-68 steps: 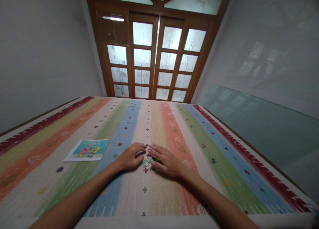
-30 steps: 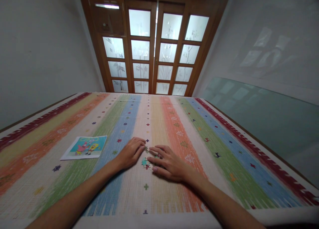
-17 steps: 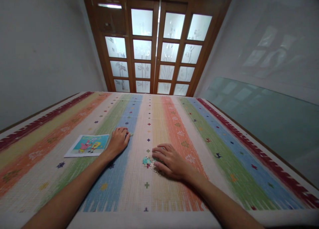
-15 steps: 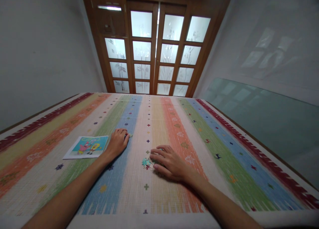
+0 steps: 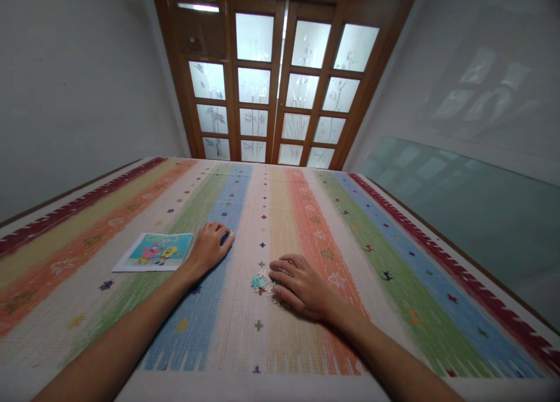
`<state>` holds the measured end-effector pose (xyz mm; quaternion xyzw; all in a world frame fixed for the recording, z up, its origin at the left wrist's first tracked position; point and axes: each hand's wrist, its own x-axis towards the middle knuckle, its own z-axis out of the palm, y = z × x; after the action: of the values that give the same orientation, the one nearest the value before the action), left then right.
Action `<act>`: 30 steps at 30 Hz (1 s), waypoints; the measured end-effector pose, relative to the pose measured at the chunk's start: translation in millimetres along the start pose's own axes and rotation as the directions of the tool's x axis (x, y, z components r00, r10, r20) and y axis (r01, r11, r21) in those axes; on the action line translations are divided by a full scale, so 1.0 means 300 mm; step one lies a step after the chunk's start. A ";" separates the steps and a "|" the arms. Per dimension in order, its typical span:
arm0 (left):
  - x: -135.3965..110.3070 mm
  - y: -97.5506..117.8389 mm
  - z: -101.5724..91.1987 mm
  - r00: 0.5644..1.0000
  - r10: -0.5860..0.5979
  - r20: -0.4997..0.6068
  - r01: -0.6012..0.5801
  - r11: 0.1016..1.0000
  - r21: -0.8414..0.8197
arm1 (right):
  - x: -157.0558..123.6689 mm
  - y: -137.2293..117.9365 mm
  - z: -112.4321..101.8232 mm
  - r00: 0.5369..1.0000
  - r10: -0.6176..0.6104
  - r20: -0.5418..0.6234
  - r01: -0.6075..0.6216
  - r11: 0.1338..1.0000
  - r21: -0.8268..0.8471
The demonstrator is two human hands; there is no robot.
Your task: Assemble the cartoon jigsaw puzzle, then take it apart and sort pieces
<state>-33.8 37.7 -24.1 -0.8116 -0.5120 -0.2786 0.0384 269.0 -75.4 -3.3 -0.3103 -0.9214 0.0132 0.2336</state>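
Note:
A small heap of loose puzzle pieces [image 5: 261,283] lies on the striped cloth [image 5: 306,343] near the middle. My right hand [image 5: 300,286] rests on the heap's right side, fingers curled over some pieces. My left hand [image 5: 210,247] lies further left on the blue stripe, fingers bent, with its fingertips on a single puzzle piece [image 5: 230,234]. A cartoon reference picture [image 5: 154,252] lies flat just left of my left hand.
The colourful striped cloth covers the whole table, with its dark red border [image 5: 455,273] along the right edge. A pane of green glass [image 5: 459,215] leans on the right wall. Wooden doors with frosted panes [image 5: 280,93] stand beyond the far edge.
My left hand has left the heap and moved left and away to the blue stripe, taking one piece with it. My right hand has stayed on the heap.

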 end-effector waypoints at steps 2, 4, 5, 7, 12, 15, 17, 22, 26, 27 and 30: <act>0.000 0.004 0.001 1.000 -0.015 0.012 0.015 1.000 0.008 | 0.000 0.000 0.004 1.000 0.008 -0.008 -0.008 1.000 0.006; 0.000 0.002 0.003 0.999 -0.036 0.017 0.036 0.999 0.013 | -0.001 0.000 0.007 1.000 -0.006 -0.009 0.006 1.000 0.015; 0.001 0.000 0.003 0.999 -0.048 0.018 0.048 0.999 0.015 | -0.001 -0.001 0.009 1.000 -0.017 -0.005 0.017 1.000 0.017; 0.003 -0.007 0.002 0.997 -0.071 0.016 0.071 0.997 0.015 | -0.004 -0.004 0.011 0.999 -0.035 0.016 0.035 0.999 0.011; 0.008 -0.012 -0.014 0.997 -0.078 -0.002 0.078 0.996 -0.031 | -0.012 -0.008 0.016 0.998 -0.006 0.067 0.007 1.000 -0.004; -0.001 0.029 -0.032 1.000 0.005 0.016 -0.003 0.994 -0.109 | -0.011 -0.010 0.017 0.998 0.006 0.060 -0.004 1.000 -0.031; -0.016 0.079 -0.042 0.995 0.094 0.046 -0.084 0.980 -0.181 | -0.006 -0.011 0.016 0.999 0.012 0.036 -0.010 0.998 -0.054; -0.066 0.223 -0.050 0.934 0.345 0.098 -0.274 0.861 -0.428 | 0.004 0.002 0.014 0.982 0.138 -0.126 -0.148 0.986 -0.073; -0.089 0.273 -0.048 0.897 0.407 0.171 -0.316 0.863 -0.395 | 0.001 0.017 0.018 0.956 0.191 -0.222 -0.213 0.974 -0.078; -0.090 0.275 -0.046 0.896 0.406 0.181 -0.316 0.867 -0.385 | 0.000 0.018 0.020 0.953 0.191 -0.236 -0.214 0.974 -0.075; -0.089 0.267 -0.040 0.905 0.378 0.197 -0.278 0.874 -0.399 | 0.001 0.014 0.024 0.948 0.164 -0.271 -0.187 0.980 -0.064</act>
<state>21.0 -26.1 -9.4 -0.9104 -0.3057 -0.2445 -0.1341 268.1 -71.0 -10.3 -0.4001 -0.8503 -0.0486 0.3384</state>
